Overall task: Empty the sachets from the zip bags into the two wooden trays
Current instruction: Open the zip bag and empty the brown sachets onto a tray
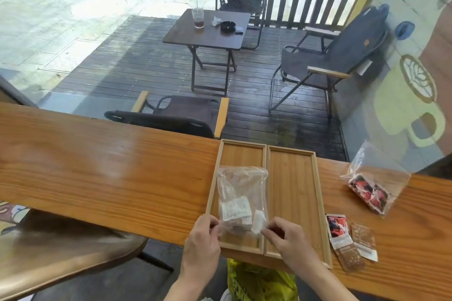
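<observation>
Two long wooden trays lie side by side on the wooden counter: the left tray (241, 154) and the right tray (293, 178). A clear zip bag (241, 193) with white sachets (236, 210) lies over the left tray. My left hand (201, 239) pinches its near left corner and my right hand (287, 239) pinches its near right corner. A second zip bag (374, 178) holding red-and-black sachets lies at the right on the counter. Loose red and brown sachets (352, 239) lie right of the trays.
The wooden counter (97, 166) runs along a window. A yellow plastic bag (261, 281) sits below the counter's near edge. A wooden stool seat (61, 251) is at lower left. Outside stand a folding table and chairs.
</observation>
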`<state>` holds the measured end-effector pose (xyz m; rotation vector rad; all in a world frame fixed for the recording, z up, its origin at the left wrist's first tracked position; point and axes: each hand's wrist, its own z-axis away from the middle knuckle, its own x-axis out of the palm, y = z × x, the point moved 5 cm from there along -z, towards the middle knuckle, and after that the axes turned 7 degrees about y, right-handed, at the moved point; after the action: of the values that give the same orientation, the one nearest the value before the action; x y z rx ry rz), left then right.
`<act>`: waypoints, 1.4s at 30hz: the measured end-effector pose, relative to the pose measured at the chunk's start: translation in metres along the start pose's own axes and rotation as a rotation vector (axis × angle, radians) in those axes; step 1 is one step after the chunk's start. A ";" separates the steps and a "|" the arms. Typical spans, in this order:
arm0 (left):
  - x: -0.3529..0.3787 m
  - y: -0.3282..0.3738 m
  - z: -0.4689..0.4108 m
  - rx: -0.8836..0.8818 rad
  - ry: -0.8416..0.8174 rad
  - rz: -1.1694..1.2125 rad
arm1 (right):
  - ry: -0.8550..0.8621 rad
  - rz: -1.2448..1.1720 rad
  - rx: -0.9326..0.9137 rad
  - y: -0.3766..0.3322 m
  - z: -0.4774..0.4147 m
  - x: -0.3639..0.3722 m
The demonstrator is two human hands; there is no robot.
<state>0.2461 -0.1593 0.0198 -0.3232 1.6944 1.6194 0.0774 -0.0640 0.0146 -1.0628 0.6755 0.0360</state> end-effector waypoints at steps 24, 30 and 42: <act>0.014 -0.025 -0.019 -0.979 -0.560 0.683 | 0.061 -0.527 0.521 0.009 0.002 0.003; 0.025 -0.019 -0.036 -0.823 -0.484 0.468 | 0.054 -0.413 0.542 0.007 -0.020 0.014; 0.009 0.000 -0.044 -0.798 -0.379 0.584 | 0.003 -0.431 0.464 -0.018 -0.042 0.014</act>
<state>0.2253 -0.1974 0.0100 0.1282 0.8227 2.5629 0.0740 -0.1117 0.0087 -0.7386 0.4159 -0.4750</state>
